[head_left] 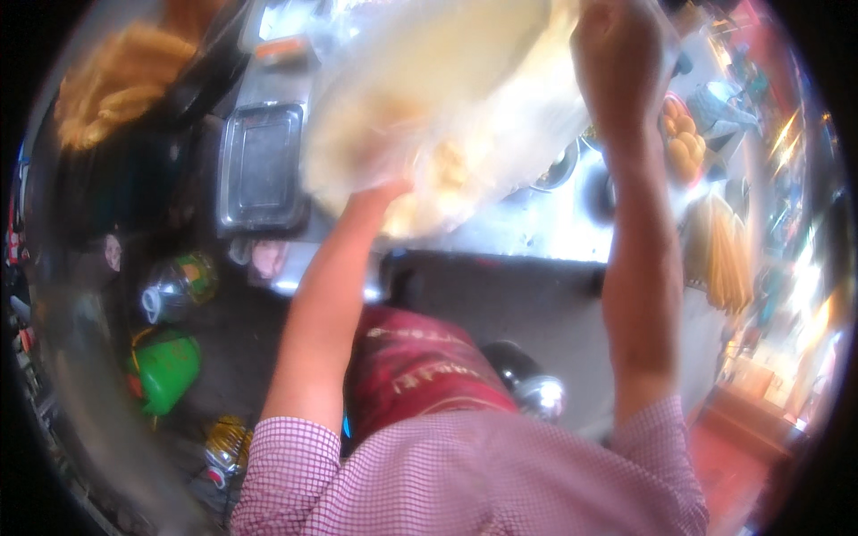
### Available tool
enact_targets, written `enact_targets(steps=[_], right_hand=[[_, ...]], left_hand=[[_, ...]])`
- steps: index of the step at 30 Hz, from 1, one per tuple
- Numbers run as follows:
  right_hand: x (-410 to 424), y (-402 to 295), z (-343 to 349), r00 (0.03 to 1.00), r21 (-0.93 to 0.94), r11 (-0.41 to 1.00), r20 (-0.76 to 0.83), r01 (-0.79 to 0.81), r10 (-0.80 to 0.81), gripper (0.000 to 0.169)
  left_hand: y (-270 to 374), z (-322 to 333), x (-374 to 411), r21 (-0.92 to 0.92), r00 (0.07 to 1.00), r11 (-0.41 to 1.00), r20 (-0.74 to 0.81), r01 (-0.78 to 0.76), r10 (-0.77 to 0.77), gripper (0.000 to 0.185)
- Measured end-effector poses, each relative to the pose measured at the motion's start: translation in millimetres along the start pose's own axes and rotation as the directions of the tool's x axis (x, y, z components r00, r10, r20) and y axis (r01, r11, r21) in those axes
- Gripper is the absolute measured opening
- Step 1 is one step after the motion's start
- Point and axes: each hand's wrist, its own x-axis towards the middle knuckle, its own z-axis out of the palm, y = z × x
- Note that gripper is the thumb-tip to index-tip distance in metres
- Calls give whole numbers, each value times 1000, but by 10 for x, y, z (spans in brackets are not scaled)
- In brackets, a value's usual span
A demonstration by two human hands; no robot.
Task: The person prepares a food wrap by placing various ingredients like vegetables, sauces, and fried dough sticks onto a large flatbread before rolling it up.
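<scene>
A large translucent plastic bag (536, 127), blurred by motion, hangs over the steel worktop (556, 231) before me. Pale yellow food shows inside it, too smeared to name more exactly. From below, my left hand (385, 151) reaches into the bag; plastic and blur veil its fingers, so their grip cannot be made out. My right hand (620, 57) is raised at the bag's upper right side, with its fingers curled closed at the edge of the plastic. The bag covers much of the worktop.
Left of the bag lies a rectangular steel tray (261, 167). Long fried dough sticks (127, 84) are piled far left, with more sticks (727, 258) at right. Round brown items (684, 144) fill a basket. A green plastic jug (167, 368) and clear bottle (177, 288) stand low left.
</scene>
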Motion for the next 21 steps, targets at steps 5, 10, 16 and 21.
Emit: enact_targets(steps=[5,10,16,21], right_hand=[[-57,-133,-271,997,-142,989,-68,-39,30,12],[-751,-336,-448,988,61,992,105,106,-112,25],[-2200,-673,-130,683,142,972,730,-188,26,13],[-2811,-687,-190,651,427,676,752,-600,103,32]], left_hand=[[-170,9,110,93,999,996,-36,-5,8,43],[-310,-37,-138,245,995,967,-51,-67,82,48],[-198,7,-1380,721,913,691,-313,50,260,54],[393,-214,-1281,406,887,872,-456,275,-67,41]])
